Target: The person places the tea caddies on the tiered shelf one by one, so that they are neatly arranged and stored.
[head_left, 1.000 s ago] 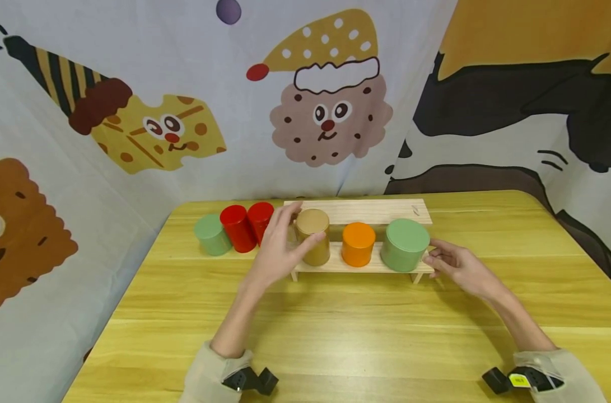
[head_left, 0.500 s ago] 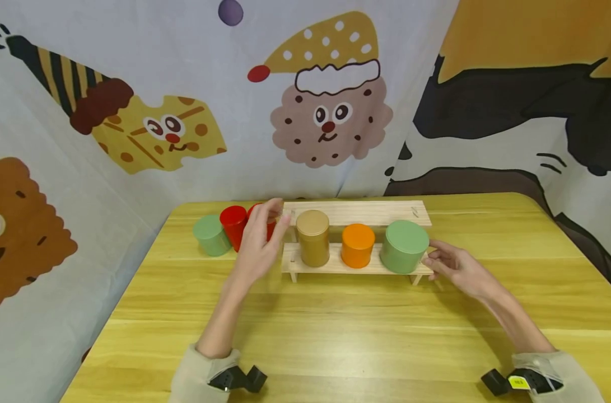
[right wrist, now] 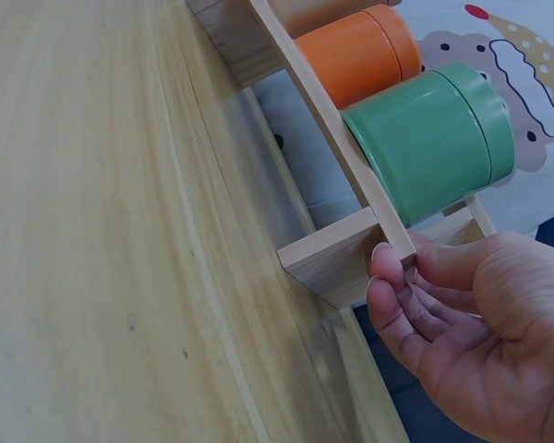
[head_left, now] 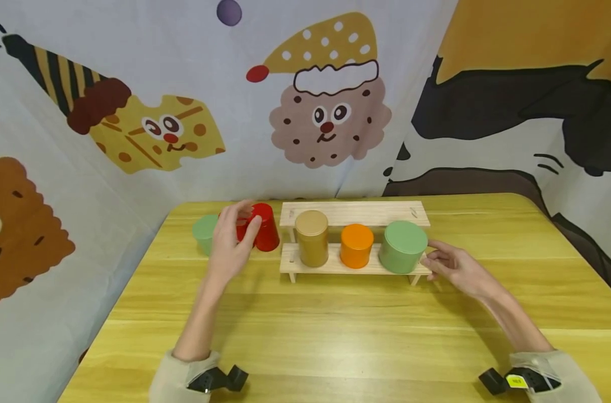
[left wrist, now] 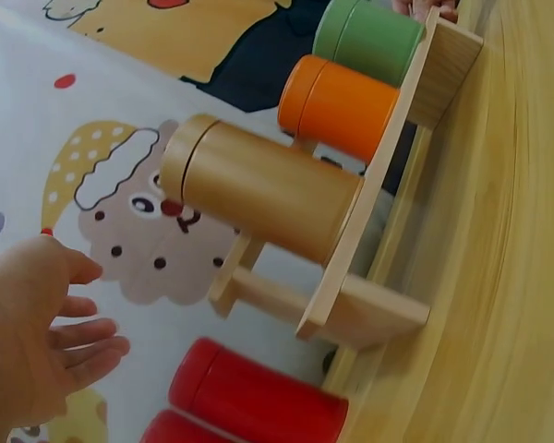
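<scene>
A two-step wooden shelf [head_left: 355, 212] stands on the table. Along its lower step sit a gold tin [head_left: 313, 240], an orange tin [head_left: 357, 246] and a wide green tin [head_left: 403, 249]. My right hand [head_left: 456, 266] pinches the right end of that lower step; in the right wrist view the thumb lies above the board, fingertips beneath. Left of the shelf, my left hand [head_left: 228, 243] hovers by two red tins, fingers extended and holding nothing. One red tin [head_left: 267, 230] shows fully; the other is mostly behind the hand. A second green tin [head_left: 204, 232] is partly covered too.
The wooden table [head_left: 325, 336] reaches toward me in front of the shelf. Behind it hangs a white cloth [head_left: 255, 151] printed with cartoon food. The shelf's upper step bears no tins.
My left hand has left the gold tin on the lower step and moved left to the red tins. The right hand has stayed at the shelf's end.
</scene>
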Demonstrator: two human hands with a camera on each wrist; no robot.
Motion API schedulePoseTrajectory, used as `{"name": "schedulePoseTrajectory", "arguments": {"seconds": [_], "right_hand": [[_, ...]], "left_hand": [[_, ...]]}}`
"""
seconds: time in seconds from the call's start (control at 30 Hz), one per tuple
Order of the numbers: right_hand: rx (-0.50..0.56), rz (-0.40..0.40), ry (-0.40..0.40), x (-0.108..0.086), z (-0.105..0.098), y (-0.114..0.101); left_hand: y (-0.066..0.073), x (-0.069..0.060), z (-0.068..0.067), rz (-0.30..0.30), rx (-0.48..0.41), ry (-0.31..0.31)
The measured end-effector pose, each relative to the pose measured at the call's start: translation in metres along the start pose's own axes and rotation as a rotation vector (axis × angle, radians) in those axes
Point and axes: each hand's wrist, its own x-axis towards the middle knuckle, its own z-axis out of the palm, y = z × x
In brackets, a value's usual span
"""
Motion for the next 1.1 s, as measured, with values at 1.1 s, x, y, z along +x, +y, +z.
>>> {"name": "schedulePoseTrajectory", "arguments": {"seconds": [1.1], "right_hand": [[0.001,0.027,0.0,-0.001,0.0,-0.003]], "left_hand": [[-0.064,-0.017,-0.056,-0.351,0.259,0.025]]}}
